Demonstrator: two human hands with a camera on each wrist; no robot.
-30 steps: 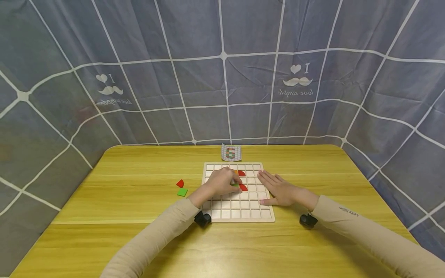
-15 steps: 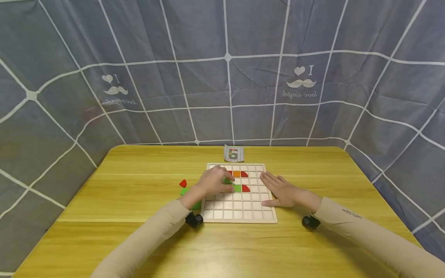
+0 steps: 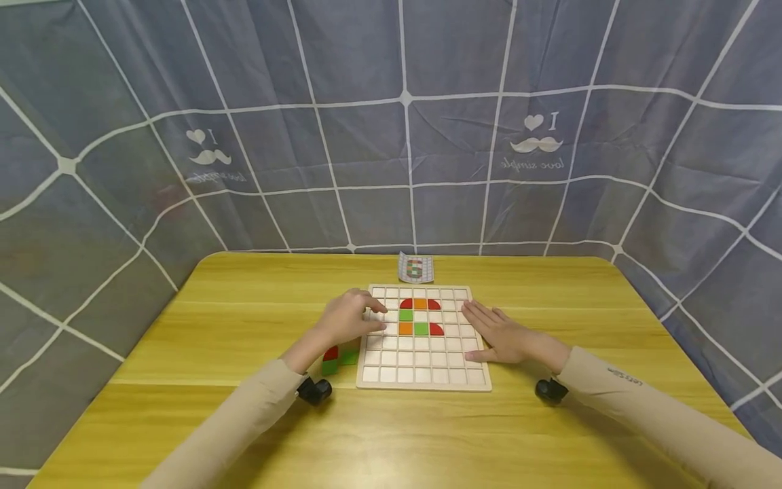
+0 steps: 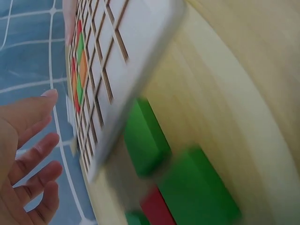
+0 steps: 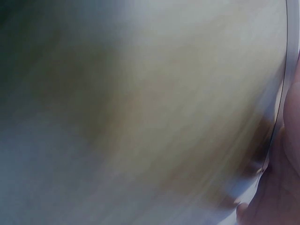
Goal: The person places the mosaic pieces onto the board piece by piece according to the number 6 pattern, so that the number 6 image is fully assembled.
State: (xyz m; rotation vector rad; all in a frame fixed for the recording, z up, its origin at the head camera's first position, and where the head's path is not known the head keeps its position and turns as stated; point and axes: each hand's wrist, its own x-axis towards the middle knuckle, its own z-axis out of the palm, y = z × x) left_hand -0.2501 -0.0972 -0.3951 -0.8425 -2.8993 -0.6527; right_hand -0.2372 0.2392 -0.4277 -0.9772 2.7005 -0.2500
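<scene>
A wooden grid board (image 3: 427, 380) lies on the yellow table. Red, orange and green tiles (image 3: 420, 316) fill a patch of cells in its upper middle. My left hand (image 3: 351, 316) hovers with relaxed fingers at the board's left edge and holds nothing; the left wrist view shows its fingers (image 4: 33, 150) loosely spread beside the board's edge (image 4: 140, 70). My right hand (image 3: 497, 334) lies flat on the board's right side. Beside my left wrist sit loose pieces: a red one (image 3: 330, 352) and two green ones (image 3: 349, 356), with the green ones (image 4: 145, 140) close up in the left wrist view.
A small pattern card (image 3: 415, 268) stands just behind the board. A grey checked cloth (image 3: 391, 136) walls in the table on three sides. The right wrist view is a blur of table with the edge of my hand (image 5: 283, 197).
My left hand has drawn back leftward from the middle of the board to its left edge, uncovering the coloured tiles. The right hand has stayed flat in place.
</scene>
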